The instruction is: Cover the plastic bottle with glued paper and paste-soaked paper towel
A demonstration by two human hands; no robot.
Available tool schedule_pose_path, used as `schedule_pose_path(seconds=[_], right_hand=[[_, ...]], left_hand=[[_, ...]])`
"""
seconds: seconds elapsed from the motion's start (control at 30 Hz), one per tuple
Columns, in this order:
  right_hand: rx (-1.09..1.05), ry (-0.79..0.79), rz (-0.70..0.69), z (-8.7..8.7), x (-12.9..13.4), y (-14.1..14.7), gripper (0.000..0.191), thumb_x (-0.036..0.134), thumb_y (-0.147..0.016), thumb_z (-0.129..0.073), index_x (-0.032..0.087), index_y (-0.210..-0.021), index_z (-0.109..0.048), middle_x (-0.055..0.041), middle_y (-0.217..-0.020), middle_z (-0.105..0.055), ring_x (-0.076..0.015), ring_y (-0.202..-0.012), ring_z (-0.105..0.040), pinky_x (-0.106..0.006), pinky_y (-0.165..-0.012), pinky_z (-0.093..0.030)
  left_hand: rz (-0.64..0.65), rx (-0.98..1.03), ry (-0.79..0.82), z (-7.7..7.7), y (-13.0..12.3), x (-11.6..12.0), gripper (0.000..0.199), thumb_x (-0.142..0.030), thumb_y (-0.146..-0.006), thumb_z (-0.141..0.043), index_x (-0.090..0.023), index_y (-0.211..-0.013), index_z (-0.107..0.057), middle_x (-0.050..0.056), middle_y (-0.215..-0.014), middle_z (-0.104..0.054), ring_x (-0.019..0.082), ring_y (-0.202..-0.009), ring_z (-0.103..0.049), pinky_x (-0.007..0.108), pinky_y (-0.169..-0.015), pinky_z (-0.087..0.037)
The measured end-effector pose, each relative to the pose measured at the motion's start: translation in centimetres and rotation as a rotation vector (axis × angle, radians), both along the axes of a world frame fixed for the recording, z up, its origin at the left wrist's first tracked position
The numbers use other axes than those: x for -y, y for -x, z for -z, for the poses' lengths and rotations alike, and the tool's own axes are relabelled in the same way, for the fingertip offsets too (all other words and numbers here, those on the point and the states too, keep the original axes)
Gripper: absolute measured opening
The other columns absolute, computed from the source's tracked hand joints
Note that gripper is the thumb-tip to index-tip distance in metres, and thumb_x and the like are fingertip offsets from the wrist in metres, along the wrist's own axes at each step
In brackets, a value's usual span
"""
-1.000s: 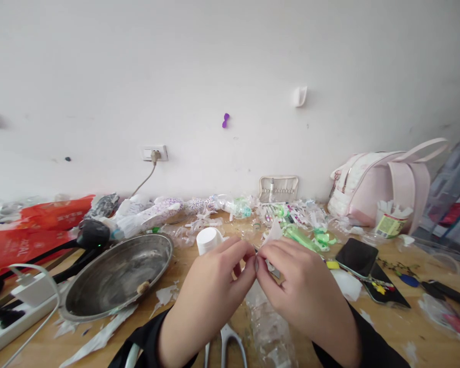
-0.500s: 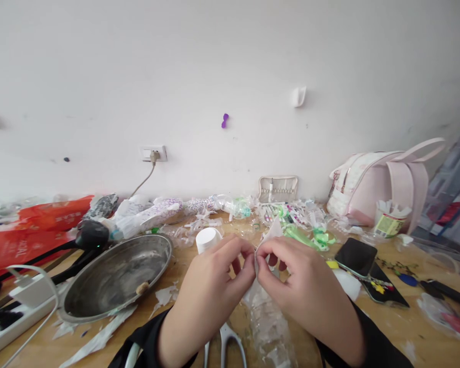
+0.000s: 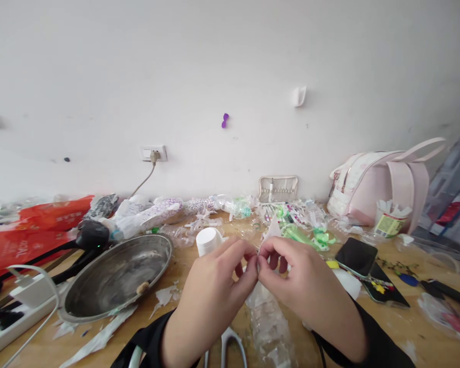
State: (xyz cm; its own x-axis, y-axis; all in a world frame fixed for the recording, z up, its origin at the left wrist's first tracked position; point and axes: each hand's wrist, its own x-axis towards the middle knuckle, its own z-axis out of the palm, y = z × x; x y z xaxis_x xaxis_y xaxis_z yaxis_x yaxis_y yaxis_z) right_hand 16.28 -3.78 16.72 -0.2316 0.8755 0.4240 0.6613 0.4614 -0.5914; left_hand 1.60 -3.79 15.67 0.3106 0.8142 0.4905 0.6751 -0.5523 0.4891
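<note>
on the littered wooden table (image 3: 402,327), the left hand (image 3: 216,286) and right hand (image 3: 308,286) meet, thumbs and forefingers pinching a thin white piece (image 3: 272,229) above a clear plastic bottle (image 3: 270,327). a metal dish (image 3: 115,281) lies to the left, a pink backpack (image 3: 371,189) leans far right, and the scuffed pale wall (image 3: 199,66) behind bears a socket (image 3: 147,153) and a small purple hook (image 3: 225,120).

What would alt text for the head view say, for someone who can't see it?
Two bare hands, left and right, pinch thin white material above a clear plastic bottle; a metal pan sits left, a pink bag right.
</note>
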Motion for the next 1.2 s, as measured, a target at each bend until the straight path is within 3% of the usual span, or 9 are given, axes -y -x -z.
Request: schedule_pose_path(seconds=[0.4,0.77,0.87,0.97,1.07,1.2], right_hand=[[-0.022,0.013,-0.078,-0.3,-0.2,-0.4,0.011,0.014,-0.072,-0.049,0.022,-0.064,-0.045,0.0077,-0.058,-0.045,-0.0086,-0.054,-0.044,-0.022,-0.050,-0.033],[-0.022,-0.054,-0.040,-1.1,-0.4,-1.9,0.013,0.011,-0.072,-0.047,0.021,-0.064,-0.046,0.0063,-0.058,-0.045,-0.0097,-0.054,-0.043,-0.023,-0.049,-0.033],[-0.090,-0.097,-0.090,-1.4,-0.4,-2.4,0.015,0.008,-0.070,-0.047,0.021,-0.063,-0.044,0.0044,-0.064,-0.049,-0.0103,-0.057,-0.044,-0.023,-0.051,-0.035],[-0.249,-0.192,-0.189,-1.4,-0.2,-2.9,0.015,0.006,-0.070,-0.045,0.020,-0.063,-0.044,0.0010,-0.073,-0.053,-0.0129,-0.065,-0.049,-0.026,-0.058,-0.038],[-0.412,-0.271,-0.260,-1.3,0.4,-3.1,0.014,0.007,-0.070,-0.045,0.020,-0.064,-0.048,-0.0020,-0.080,-0.055,-0.0166,-0.078,-0.052,-0.029,-0.068,-0.039],[-0.561,-0.160,-0.385,-2.0,1.3,-3.0,0.016,0.009,-0.071,-0.048,0.020,-0.059,-0.047,-0.0015,-0.083,-0.059,-0.0148,-0.074,-0.053,-0.026,-0.062,-0.041]], left_hand=[[0.012,0.038,0.021,0.2,0.0,0.1,0.010,-0.021,-0.082,-0.045,-0.021,-0.074,-0.051,-0.004,-0.069,-0.053,0.009,-0.059,-0.048,0.024,-0.056,-0.036],[-0.046,0.035,0.014,-0.9,1.2,-0.2,0.008,-0.017,-0.079,-0.045,-0.021,-0.072,-0.047,-0.005,-0.066,-0.050,0.010,-0.058,-0.047,0.025,-0.056,-0.035],[0.009,0.112,-0.025,-1.1,1.6,-0.3,0.010,-0.013,-0.078,-0.045,-0.021,-0.071,-0.047,-0.003,-0.072,-0.051,0.011,-0.064,-0.048,0.025,-0.058,-0.037],[0.077,0.330,-0.101,-1.1,1.9,0.0,0.013,-0.010,-0.077,-0.045,-0.020,-0.069,-0.045,-0.001,-0.083,-0.053,0.011,-0.069,-0.049,0.025,-0.060,-0.039],[0.230,0.556,-0.148,-0.9,2.1,0.8,0.013,-0.013,-0.079,-0.045,-0.020,-0.067,-0.047,0.000,-0.091,-0.053,0.012,-0.074,-0.050,0.025,-0.064,-0.041],[0.438,0.738,-0.088,-0.7,2.1,1.6,0.016,-0.026,-0.080,-0.050,-0.021,-0.065,-0.047,-0.001,-0.084,-0.057,0.015,-0.080,-0.052,0.029,-0.070,-0.045]])
